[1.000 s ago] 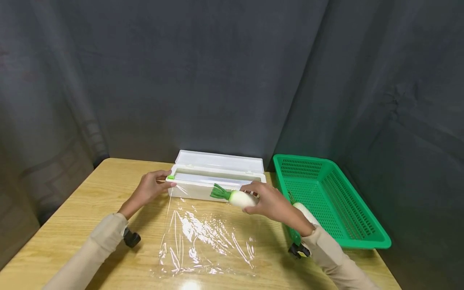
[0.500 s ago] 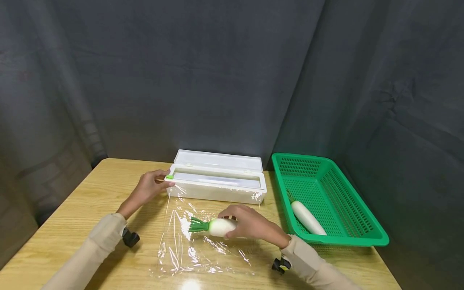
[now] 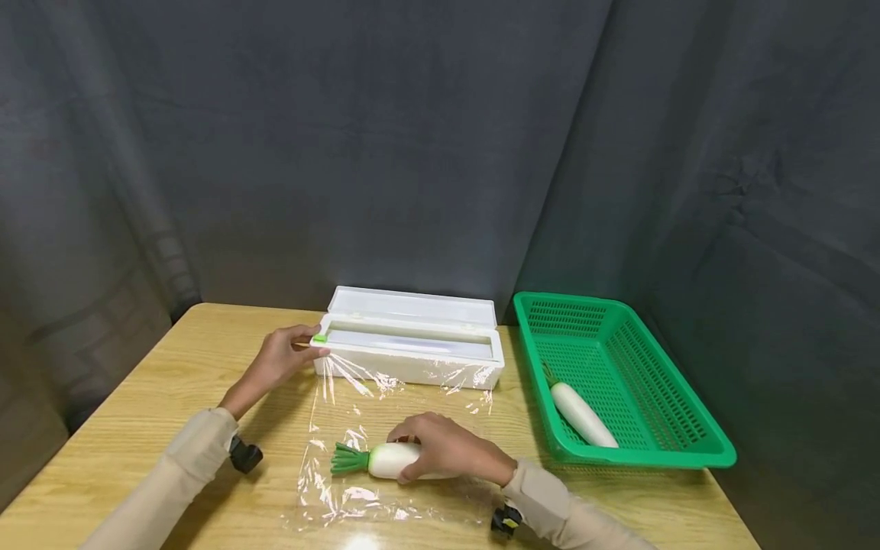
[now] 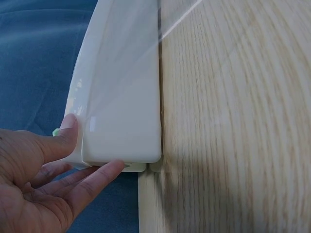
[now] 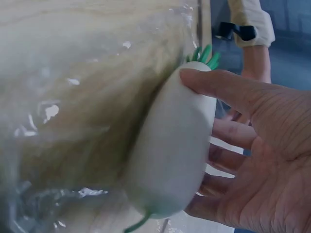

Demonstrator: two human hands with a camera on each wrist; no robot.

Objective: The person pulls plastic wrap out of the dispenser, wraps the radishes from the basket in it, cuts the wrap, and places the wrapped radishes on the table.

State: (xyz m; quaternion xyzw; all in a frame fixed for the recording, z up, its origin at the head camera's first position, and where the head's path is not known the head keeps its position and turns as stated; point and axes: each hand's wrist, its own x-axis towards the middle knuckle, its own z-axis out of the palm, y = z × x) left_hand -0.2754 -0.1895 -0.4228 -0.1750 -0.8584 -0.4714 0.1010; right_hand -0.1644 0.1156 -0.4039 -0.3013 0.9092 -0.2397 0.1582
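Note:
In the head view my right hand (image 3: 447, 447) grips a white daikon (image 3: 388, 461), its green leaf stubs pointing left. The daikon lies low over a sheet of cling film (image 3: 357, 495) spread toward me from the front of a white cling film dispenser (image 3: 412, 368). The right wrist view shows my thumb along one side of the daikon (image 5: 167, 145), fingers on the other. At the dispenser's left end, my left hand (image 3: 278, 359) holds the corner beside the green slider (image 3: 319, 338). In the left wrist view the thumb lies on the dispenser's (image 4: 124, 107) edge, fingers against its end.
A green basket (image 3: 639, 457) stands at the right of the wooden table (image 3: 172, 367), with a second daikon (image 3: 583, 415) inside it. The dispenser's lid (image 3: 415, 305) is raised at the back. A dark curtain (image 3: 385, 153) hangs behind the table.
My right hand has carried the daikon from in front of the dispenser toward me and left, down over the cling film. My left hand has stayed at the dispenser's end.

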